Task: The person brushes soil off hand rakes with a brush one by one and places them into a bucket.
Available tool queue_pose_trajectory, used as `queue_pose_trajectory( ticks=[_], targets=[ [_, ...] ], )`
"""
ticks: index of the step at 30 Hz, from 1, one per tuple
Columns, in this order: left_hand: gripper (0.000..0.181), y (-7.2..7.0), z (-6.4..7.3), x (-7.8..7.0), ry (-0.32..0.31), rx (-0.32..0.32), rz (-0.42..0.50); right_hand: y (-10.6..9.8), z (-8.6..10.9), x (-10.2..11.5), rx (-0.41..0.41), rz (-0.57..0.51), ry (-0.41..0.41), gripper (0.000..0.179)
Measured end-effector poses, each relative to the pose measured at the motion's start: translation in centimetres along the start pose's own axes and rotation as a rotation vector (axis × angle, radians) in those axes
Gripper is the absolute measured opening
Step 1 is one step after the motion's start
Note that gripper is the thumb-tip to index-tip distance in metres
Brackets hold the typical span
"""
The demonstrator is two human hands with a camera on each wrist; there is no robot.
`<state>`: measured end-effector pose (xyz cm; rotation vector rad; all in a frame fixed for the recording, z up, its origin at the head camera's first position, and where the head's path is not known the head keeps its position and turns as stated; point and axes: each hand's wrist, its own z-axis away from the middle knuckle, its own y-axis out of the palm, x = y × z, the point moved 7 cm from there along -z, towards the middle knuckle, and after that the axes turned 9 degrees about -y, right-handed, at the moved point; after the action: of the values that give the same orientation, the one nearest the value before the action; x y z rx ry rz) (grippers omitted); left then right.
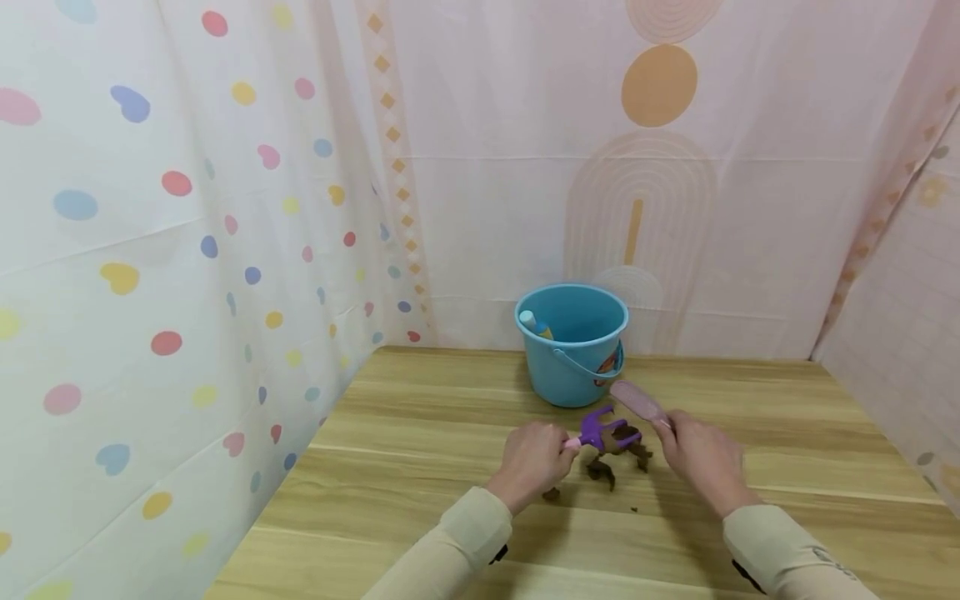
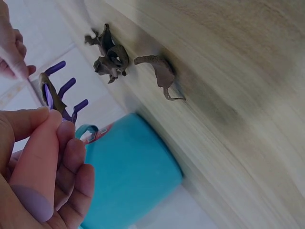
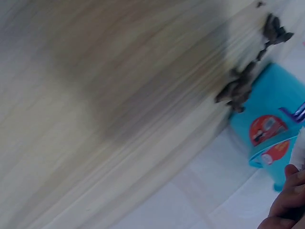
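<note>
In the head view my left hand (image 1: 531, 463) grips the pink handle of a small purple toy rake (image 1: 592, 430), tines pointing right. A brown dried leaf (image 2: 57, 101) lies against the tines in the left wrist view. My right hand (image 1: 705, 460) grips a pale pink tool (image 1: 637, 402) with a flat oblong head, which points up and left, just beyond the rake. Below the rake, curled dried leaves (image 1: 602, 473) lie on the wooden table (image 1: 420, 467). Only part of the right hand shows at the edge of the right wrist view.
Behind the rake stands a blue bucket (image 1: 558, 375) with its handle hanging down at the front. Inside it leans an object with a pale, rounded end (image 1: 528, 318). Patterned curtains (image 1: 480, 208) hang at the back and on both sides. A small brown crumb (image 1: 633, 509) lies nearer me.
</note>
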<state>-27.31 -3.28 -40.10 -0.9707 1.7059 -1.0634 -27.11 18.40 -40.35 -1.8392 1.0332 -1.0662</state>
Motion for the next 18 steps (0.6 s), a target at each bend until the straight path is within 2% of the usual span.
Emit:
queue_pose_trajectory(
  ticks=[8,11,18],
  targets=[
    [0.046,-0.1,-0.3,0.2,-0.016,-0.005,-0.016,0.2,0.2,4.0,-0.049,-0.002,-0.133,0.022],
    [0.047,-0.2,-0.3,0.1,-0.008,-0.02,-0.027,0.8,0.5,4.2,-0.031,0.01,-0.126,0.021],
    [0.049,-0.3,-0.2,-0.1,0.012,-0.043,-0.033,1.1,0.7,3.1,0.0,0.011,-0.069,0.023]
  ],
)
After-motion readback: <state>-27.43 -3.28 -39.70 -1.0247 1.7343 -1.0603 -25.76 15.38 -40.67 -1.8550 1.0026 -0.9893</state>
